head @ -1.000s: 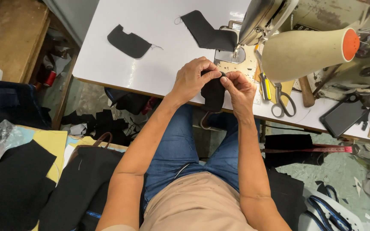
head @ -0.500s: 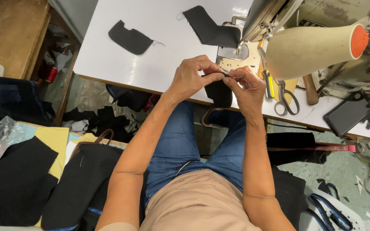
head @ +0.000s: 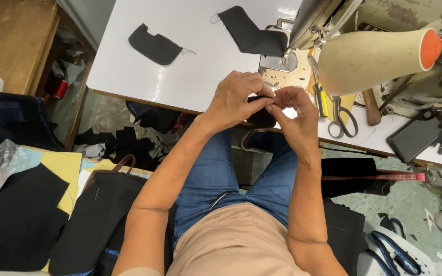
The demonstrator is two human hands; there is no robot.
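While both hands meet at table's (head: 190,87) near edge, left hand (head: 236,99) and right hand (head: 295,115) fingers pinch small black fabric piece (head: 261,118) between them, hanging downward, equally near

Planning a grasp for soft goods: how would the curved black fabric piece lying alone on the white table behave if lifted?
The black fabric piece lies flat and thin, so probably floppy and light. Its trailing thread suggests a fraying edge that might snag.

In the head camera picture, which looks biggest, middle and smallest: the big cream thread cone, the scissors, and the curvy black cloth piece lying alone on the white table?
1. Cream thread cone, clearly largest, though it sits nearer the camera.
2. Curvy black cloth piece.
3. Scissors, unsure: they look nearly alike in size to the cloth.
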